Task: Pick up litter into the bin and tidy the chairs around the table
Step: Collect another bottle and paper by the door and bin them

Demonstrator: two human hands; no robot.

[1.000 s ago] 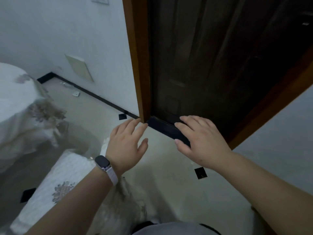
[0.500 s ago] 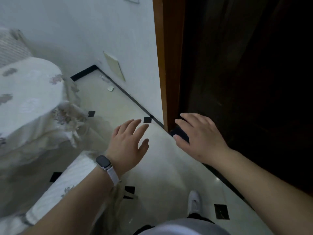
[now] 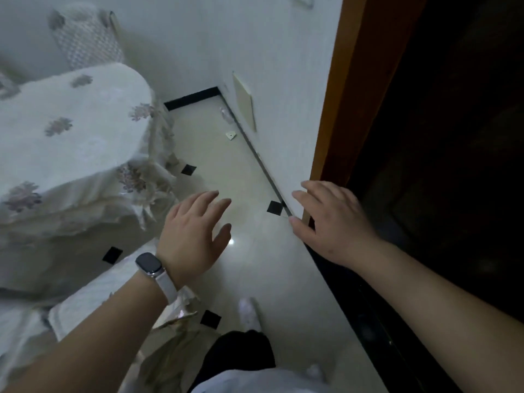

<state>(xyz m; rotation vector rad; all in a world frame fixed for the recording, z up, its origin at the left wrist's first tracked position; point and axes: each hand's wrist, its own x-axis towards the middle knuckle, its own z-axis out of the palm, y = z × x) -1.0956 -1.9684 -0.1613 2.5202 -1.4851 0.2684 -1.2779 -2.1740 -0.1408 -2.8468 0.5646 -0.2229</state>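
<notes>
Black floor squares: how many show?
4 squares: one beside the tablecloth, one by the door frame, one by the watch, one near the shoe. More may hide under cloth or arms.

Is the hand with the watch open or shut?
Open. The left hand has straight, spread fingers and holds nothing.
</notes>
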